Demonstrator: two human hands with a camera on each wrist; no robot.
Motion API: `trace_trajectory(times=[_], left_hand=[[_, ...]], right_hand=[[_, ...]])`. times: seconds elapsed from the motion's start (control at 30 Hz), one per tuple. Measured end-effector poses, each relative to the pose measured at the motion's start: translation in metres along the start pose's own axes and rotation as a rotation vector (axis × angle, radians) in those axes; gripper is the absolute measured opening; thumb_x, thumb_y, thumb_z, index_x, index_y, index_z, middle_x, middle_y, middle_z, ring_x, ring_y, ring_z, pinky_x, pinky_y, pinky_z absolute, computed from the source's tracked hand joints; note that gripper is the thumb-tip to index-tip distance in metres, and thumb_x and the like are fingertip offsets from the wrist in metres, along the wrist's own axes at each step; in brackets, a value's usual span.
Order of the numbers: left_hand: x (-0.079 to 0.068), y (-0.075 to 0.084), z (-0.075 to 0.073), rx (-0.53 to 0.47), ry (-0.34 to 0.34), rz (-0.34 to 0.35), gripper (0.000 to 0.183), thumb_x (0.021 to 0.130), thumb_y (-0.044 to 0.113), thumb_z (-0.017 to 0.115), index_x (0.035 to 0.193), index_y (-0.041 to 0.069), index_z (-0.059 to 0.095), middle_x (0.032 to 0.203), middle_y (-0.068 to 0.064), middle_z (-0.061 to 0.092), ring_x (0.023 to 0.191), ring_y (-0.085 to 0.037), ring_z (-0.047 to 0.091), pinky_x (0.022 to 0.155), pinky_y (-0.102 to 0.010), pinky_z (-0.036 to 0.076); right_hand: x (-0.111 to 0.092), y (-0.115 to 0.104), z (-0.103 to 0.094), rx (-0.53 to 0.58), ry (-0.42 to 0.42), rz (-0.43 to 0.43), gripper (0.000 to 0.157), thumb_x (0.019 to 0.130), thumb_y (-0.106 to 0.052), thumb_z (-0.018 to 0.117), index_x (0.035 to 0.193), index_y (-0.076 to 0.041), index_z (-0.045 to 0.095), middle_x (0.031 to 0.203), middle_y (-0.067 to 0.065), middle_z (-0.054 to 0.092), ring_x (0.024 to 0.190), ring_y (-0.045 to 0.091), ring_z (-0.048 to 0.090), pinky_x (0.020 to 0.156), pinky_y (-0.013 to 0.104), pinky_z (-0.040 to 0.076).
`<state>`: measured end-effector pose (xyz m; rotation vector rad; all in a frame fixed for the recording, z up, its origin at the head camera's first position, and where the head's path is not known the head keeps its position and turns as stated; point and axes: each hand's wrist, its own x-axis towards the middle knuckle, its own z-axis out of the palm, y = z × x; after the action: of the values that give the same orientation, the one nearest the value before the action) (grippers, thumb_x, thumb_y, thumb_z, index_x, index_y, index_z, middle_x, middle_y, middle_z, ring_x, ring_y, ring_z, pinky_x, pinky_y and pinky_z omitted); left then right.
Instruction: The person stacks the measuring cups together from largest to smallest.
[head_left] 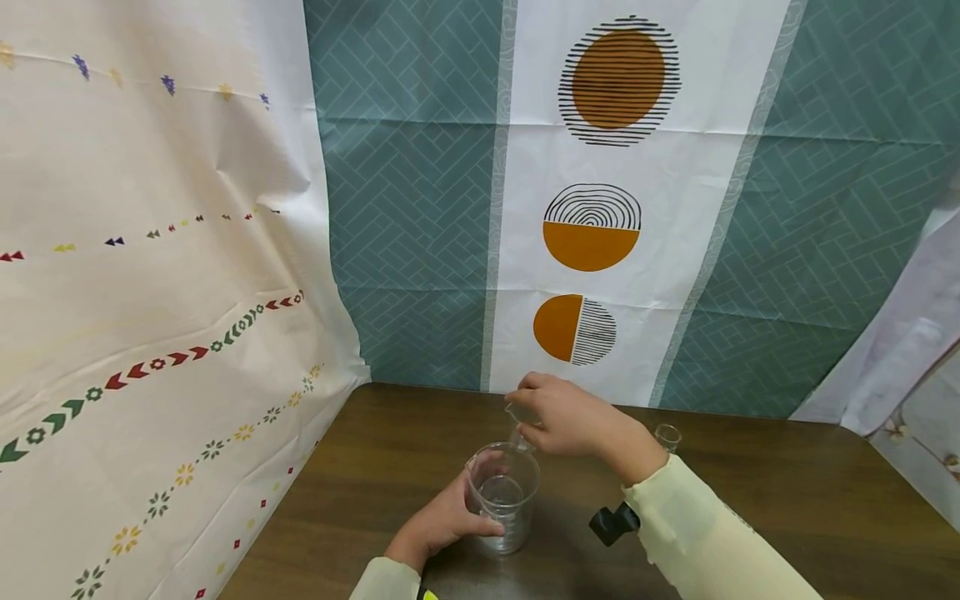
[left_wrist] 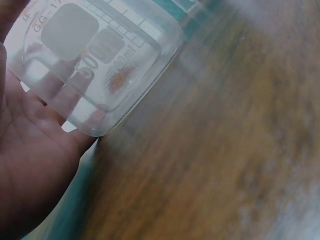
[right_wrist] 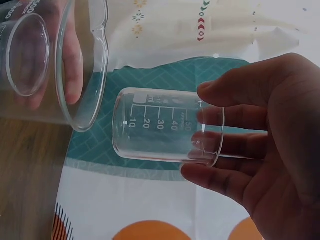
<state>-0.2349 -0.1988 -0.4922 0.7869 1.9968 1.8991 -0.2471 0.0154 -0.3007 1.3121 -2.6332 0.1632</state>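
My left hand [head_left: 446, 515] grips a large clear glass beaker [head_left: 517, 529] near the front of the table, thumb on the near side and fingers round the far side. Printed on this beaker [left_wrist: 125, 65] in the left wrist view is a 500 ml marking. Inside it sits a smaller glass vessel [right_wrist: 28, 60], its round rim below the outer rim. My right hand [head_left: 566, 417] holds a small beaker [right_wrist: 157, 130] by its upper end, thumb and fingertips round the glass. This one has marks from 10 to 50, looks empty, and hangs close by the large beaker's rim.
Another clear glass vessel [head_left: 667, 435] stands on the brown wooden table [head_left: 405, 433], partly hidden behind my right forearm. A black device [head_left: 615, 523] is at my right wrist. Patterned cloths hang behind the table [head_left: 412, 208] and along its left side [head_left: 187, 350].
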Motion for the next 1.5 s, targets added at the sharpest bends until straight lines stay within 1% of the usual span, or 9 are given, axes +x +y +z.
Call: trace_trajectory(times=[0.33, 0.53, 0.7, 0.8, 0.93, 1.1, 1.27, 1.37, 1.5], left_hand=[[0.002, -0.001, -0.002, 0.008, -0.015, 0.003, 0.091, 0.076, 0.013, 0.081, 0.147, 0.033, 0.027, 0.15, -0.005, 0.036, 0.138, -0.025, 0.035, 0.101, -0.028, 0.044], [0.001, -0.002, -0.002, 0.043, -0.005, 0.024, 0.091, 0.075, 0.014, 0.081, 0.147, 0.031, 0.028, 0.149, -0.003, 0.038, 0.136, -0.023, 0.037, 0.106, -0.035, 0.04], [0.0, -0.001, -0.001, 0.044, 0.011, -0.006, 0.093, 0.076, 0.014, 0.082, 0.148, 0.032, 0.026, 0.149, -0.003, 0.038, 0.136, -0.026, 0.036, 0.107, -0.037, 0.038], [0.0, -0.001, -0.001, 0.032, 0.015, -0.038, 0.094, 0.076, 0.015, 0.081, 0.149, 0.033, 0.024, 0.149, -0.003, 0.037, 0.135, -0.028, 0.036, 0.108, -0.038, 0.037], [-0.002, 0.0, -0.001, 0.043, 0.028, -0.071, 0.096, 0.077, 0.016, 0.081, 0.15, 0.033, 0.021, 0.153, -0.003, 0.032, 0.135, -0.026, 0.036, 0.109, -0.041, 0.034], [-0.001, 0.001, -0.001, 0.063, 0.038, -0.074, 0.097, 0.076, 0.017, 0.082, 0.15, 0.033, 0.022, 0.155, -0.002, 0.031, 0.137, -0.024, 0.034, 0.111, -0.043, 0.03], [-0.001, 0.001, 0.0, 0.073, 0.037, -0.07, 0.096, 0.076, 0.016, 0.082, 0.149, 0.037, 0.023, 0.155, -0.002, 0.032, 0.136, -0.024, 0.036, 0.11, -0.042, 0.032], [-0.001, 0.001, 0.0, 0.085, 0.043, -0.086, 0.097, 0.076, 0.018, 0.082, 0.15, 0.036, 0.022, 0.155, -0.002, 0.031, 0.135, -0.024, 0.037, 0.11, -0.046, 0.032], [-0.003, 0.003, 0.001, 0.101, 0.058, -0.117, 0.099, 0.076, 0.021, 0.082, 0.152, 0.031, 0.018, 0.156, -0.004, 0.03, 0.136, -0.025, 0.036, 0.112, -0.053, 0.03]], right_hand=[[0.001, -0.006, 0.003, 0.026, -0.034, 0.003, 0.038, 0.087, -0.023, 0.067, 0.121, -0.007, 0.065, 0.107, 0.003, 0.063, 0.089, 0.015, 0.06, 0.083, 0.034, 0.053], [0.001, -0.01, 0.007, 0.052, -0.057, 0.009, 0.038, 0.087, -0.025, 0.065, 0.121, -0.009, 0.066, 0.108, 0.002, 0.062, 0.09, 0.014, 0.06, 0.083, 0.033, 0.053], [0.001, -0.013, 0.012, 0.06, -0.074, -0.011, 0.038, 0.087, -0.024, 0.066, 0.121, -0.008, 0.065, 0.11, 0.003, 0.061, 0.092, 0.015, 0.061, 0.083, 0.033, 0.053], [0.001, -0.014, 0.014, 0.069, -0.092, -0.015, 0.038, 0.087, -0.025, 0.066, 0.121, -0.009, 0.065, 0.112, 0.003, 0.061, 0.094, 0.015, 0.061, 0.084, 0.033, 0.053], [0.001, -0.015, 0.018, 0.074, -0.098, -0.033, 0.036, 0.088, -0.026, 0.065, 0.12, -0.01, 0.066, 0.112, 0.001, 0.061, 0.095, 0.014, 0.061, 0.085, 0.032, 0.053], [0.001, -0.015, 0.022, 0.086, -0.105, -0.056, 0.034, 0.087, -0.024, 0.065, 0.119, -0.012, 0.067, 0.111, 0.0, 0.062, 0.095, 0.013, 0.06, 0.084, 0.031, 0.052], [0.002, -0.016, 0.026, 0.108, -0.136, -0.05, 0.036, 0.086, -0.024, 0.066, 0.119, -0.013, 0.066, 0.112, 0.0, 0.062, 0.094, 0.012, 0.061, 0.083, 0.029, 0.053], [0.002, -0.017, 0.028, 0.121, -0.155, -0.046, 0.036, 0.085, -0.024, 0.066, 0.119, -0.013, 0.066, 0.113, 0.0, 0.062, 0.095, 0.013, 0.061, 0.084, 0.029, 0.053], [0.002, -0.017, 0.031, 0.137, -0.168, -0.043, 0.036, 0.084, -0.022, 0.066, 0.118, -0.013, 0.067, 0.112, 0.001, 0.062, 0.094, 0.011, 0.06, 0.083, 0.028, 0.053]])
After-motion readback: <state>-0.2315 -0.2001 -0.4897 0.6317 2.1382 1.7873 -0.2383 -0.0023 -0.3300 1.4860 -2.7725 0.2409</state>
